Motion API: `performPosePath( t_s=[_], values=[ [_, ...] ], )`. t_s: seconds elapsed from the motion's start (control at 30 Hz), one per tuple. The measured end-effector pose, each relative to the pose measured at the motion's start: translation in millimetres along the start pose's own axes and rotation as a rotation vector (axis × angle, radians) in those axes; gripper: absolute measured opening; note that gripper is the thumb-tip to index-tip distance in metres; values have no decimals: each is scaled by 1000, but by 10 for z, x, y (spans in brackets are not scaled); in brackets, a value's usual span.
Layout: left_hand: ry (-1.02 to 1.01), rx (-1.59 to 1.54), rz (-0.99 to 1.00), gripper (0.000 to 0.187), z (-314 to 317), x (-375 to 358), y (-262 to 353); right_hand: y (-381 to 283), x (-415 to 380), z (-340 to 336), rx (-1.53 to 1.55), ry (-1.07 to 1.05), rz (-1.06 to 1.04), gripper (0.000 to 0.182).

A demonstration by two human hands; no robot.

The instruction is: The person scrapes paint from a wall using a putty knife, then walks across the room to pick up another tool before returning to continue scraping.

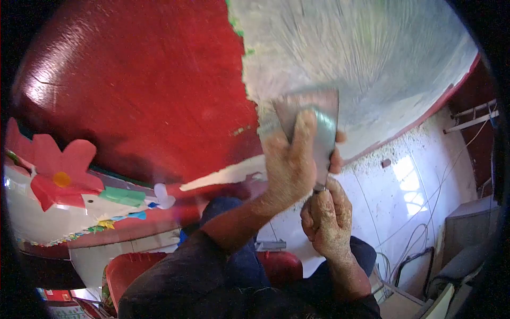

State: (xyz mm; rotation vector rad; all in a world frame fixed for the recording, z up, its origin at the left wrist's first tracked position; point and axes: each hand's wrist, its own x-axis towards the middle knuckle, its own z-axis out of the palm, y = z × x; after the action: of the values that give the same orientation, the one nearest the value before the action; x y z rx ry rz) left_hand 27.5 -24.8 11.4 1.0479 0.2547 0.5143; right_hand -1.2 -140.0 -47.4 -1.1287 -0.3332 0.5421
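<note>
**Two hands on a scraper against a red wall**

Nearest the camera, dark sleeves run up from the lower edge; below them sits a red seat [133, 268], partly covered by the arms. The right hand [326, 215], dusted with pale powder, is clamped round the handle end of the scraper [313, 119]; the handle itself is hidden inside the fist. Just above it, the left hand [287, 165] lies flat on the blade, its fingers [304, 127] stretched up along the metal and pressing it; the two hands are close together, nearly touching. The blade is wide, grey and blurred; it sits against the wall [138, 80] at the edge where red paint meets a bare, pale grey patch [361, 48]; a few green flecks show along that ragged edge. A pale strip [223, 176] lies across the red just left of the hands. Further left, a red paper flower [58, 170] with a yellow centre and coloured paper shapes [125, 198] are fixed low on the wall. To the right, a white tiled floor [414, 181] is scattered with debris along the wall's foot; cables [419, 234] trail across it.
</note>
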Motion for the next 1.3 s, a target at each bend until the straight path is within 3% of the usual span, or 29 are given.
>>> performPosePath(
  t_s=[0.1, 0.2, 0.23, 0.5, 0.6, 0.67, 0.87, 1.1, 1.17, 1.3],
  values=[
    [-7, 14, -23, 42, -13, -54, -48, 145, -12, 29, -51, 2, -105, 34],
    [-16, 5, -20, 42, -22, -38, -50, 71, -73, -4, 26, 10, 54, 34],
    [-13, 14, -18, 41, -27, -22, -46, 65, -36, 58, 16, 28, -15, 33],
    [45, 86, -21, 42, 16, 1, -55, -9, -19, 157, 17, 97, 41, 32],
    [-17, 40, -27, 43, -17, -72, -116, -8, -115, 42, -117, 20, -42, 32],
    [0, 86, -7, 44, 23, 8, -48, -29, -12, 95, -51, 17, -80, 31],
    [-19, 111, -33, 48, -5, 0, -158, 87, -134, -10, -2, 84, 8, 24],
    [35, 107, -108, 46, 48, -54, -188, 83, -63, -33, -90, 54, -50, 25],
    [-5, 127, -37, 45, 49, 16, -175, 151, -17, -49, -91, 80, -80, 28],
    [-23, -1, -34, 44, 37, -6, -279, -29, -21, -196, -4, -79, 43, 31]
  ],
)
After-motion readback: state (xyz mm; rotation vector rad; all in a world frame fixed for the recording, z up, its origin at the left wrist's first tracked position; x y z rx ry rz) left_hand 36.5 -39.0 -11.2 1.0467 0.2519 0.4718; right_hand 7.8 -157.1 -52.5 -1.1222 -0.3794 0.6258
